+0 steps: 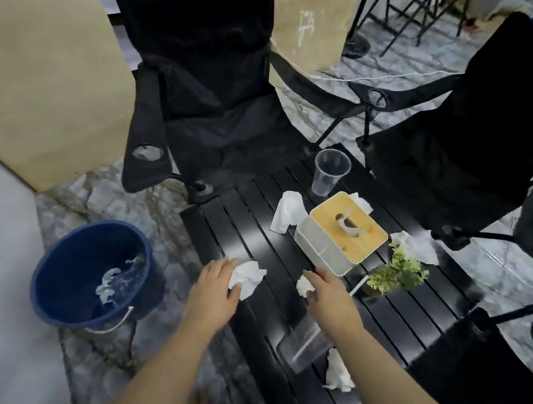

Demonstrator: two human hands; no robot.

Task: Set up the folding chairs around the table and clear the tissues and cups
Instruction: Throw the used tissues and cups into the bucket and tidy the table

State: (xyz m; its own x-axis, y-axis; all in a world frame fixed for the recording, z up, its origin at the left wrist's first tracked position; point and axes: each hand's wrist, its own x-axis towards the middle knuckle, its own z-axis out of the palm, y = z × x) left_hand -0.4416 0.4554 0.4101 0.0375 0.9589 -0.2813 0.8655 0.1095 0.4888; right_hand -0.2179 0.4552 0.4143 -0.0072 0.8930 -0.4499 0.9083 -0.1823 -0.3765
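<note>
My left hand point(214, 287) grips a crumpled white tissue point(249, 277) at the left edge of the black slatted table point(246, 200). My right hand point(327, 291) pinches a smaller tissue wad point(303, 286) near the white tissue box point(339, 234) with a wooden lid. More tissues lie loose: one point(288, 212) left of the box, one point(420, 245) at its right, one point(337, 373) near the front edge. A clear cup point(329, 172) stands upright at the far end. Another clear cup point(301, 344) lies on its side under my right forearm. Two black folding chairs point(202, 104) point(469, 136) stand unfolded beyond the table.
A blue bucket point(67, 271) holding tissues sits on the floor left of the table. A small green plant point(395, 272) stands right of the tissue box. A third black chair point(482, 371) is at the table's near right. Beige panels stand behind the chairs.
</note>
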